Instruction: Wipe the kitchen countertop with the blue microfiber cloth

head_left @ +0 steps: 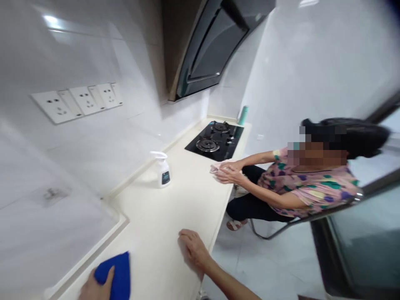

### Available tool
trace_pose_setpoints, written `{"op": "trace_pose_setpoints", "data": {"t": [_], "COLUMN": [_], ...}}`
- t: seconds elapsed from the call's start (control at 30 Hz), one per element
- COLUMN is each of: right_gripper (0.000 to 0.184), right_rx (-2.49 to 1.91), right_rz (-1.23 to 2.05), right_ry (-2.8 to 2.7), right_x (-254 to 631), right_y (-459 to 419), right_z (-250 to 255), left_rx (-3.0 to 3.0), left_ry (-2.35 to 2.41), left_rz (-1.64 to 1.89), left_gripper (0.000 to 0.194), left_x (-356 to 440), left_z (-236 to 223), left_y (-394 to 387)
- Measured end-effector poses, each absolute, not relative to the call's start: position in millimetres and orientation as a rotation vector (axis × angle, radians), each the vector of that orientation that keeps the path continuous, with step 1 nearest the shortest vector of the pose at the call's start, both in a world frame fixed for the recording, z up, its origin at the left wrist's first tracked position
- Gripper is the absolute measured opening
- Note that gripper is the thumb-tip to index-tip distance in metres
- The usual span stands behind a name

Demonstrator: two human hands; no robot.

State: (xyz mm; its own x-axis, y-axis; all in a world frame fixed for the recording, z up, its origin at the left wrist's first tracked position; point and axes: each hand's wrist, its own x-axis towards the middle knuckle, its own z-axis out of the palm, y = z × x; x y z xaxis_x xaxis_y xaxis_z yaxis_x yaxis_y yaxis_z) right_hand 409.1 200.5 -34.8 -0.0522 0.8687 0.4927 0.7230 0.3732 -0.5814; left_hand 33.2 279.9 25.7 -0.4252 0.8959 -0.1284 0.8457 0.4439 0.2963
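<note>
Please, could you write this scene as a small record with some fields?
left hand: holds a blue cloth
right hand: rests on the pale counter
spray bottle: white, upright, on the counter
cooktop: black, two burners, beyond the bottle
other person: seated, both hands on a pinkish cloth

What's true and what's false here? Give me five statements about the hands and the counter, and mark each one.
1. The left hand holds a blue cloth. True.
2. The right hand grips the spray bottle. False: it rests on the counter, apart from the bottle.
3. The spray bottle stands upright. True.
4. The teal cylinder lies across a burner. False: it stands at the far end of the hob.
5. The seated person has both hands on a pale cloth. True.
</note>
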Motion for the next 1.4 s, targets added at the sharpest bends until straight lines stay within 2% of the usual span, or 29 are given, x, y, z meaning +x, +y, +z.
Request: {"op": "trace_pose_setpoints", "data": {"t": [0.07, 0.23, 0.4, 0.63, 0.77, 0.93, 1.4], "right_gripper": [0.053, 0.056, 0.054, 0.049, 0.047, 0.043, 0.050], "right_rx": [-1.375, -1.350, -1.346, -1.381, -1.394, -1.429, -1.499], "right_rz": [0.202, 0.158, 0.143, 0.175, 0.159, 0.170, 0.287], "right_ry": [-1.802, -1.821, -1.859, -1.875, -1.875, -1.895, -1.920], "right_x": [409.0, 411.9, 413.7, 414.2, 413.0, 412.0, 414.6], "right_y": [197.9, 197.3, 194.8, 192.2, 191.6, 191.7, 191.9], "right_z": [-40.4, -54.1, -57.0, -58.7, -55.4, -46.3, -46.4], "left_rx": [1.408, 1.326, 0.994, 0.496, 0.499, 0.546, 1.030], "left_ry": [2.224, 2.276, 2.445, 2.681, 2.683, 2.697, 2.719], "left_rz": [0.357, 0.631, 0.886, 1.207, 1.246, 1.224, 1.186], "left_gripper": [0.082, 0.063, 0.062, 0.073, 0.068, 0.073, 0.070], "left_x": [48.4, 63.6, 26.5, -41.4, -38.5, -0.9, 65.2], "left_z": [37.6, 39.1, 49.2, 76.6, 70.0, 55.4, 31.6], "left_y": [271.0, 247.1, 236.2, 229.3, 253.4, 289.9, 311.2]}}
